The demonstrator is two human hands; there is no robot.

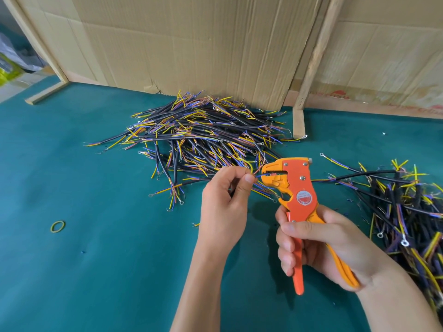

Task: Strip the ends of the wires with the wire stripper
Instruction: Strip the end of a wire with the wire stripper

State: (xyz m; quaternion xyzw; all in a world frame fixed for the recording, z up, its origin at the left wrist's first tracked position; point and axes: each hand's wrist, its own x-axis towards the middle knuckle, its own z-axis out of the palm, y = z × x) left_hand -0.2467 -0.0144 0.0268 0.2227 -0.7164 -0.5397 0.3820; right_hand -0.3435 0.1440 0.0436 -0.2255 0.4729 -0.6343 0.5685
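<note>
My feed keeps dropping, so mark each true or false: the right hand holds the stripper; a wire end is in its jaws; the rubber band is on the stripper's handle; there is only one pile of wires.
1. The right hand holds the stripper: true.
2. A wire end, fed by the left hand, is in its jaws: true.
3. The rubber band is on the handle: false, it lies on the green mat, far left.
4. Only one pile: false, a big pile lies ahead and a second pile to the right.

One wire stripper point(291, 188), one rubber band point(57, 226), two heaps of wires point(203, 137) point(407, 212), two hands point(225, 202) point(321, 245).
</note>
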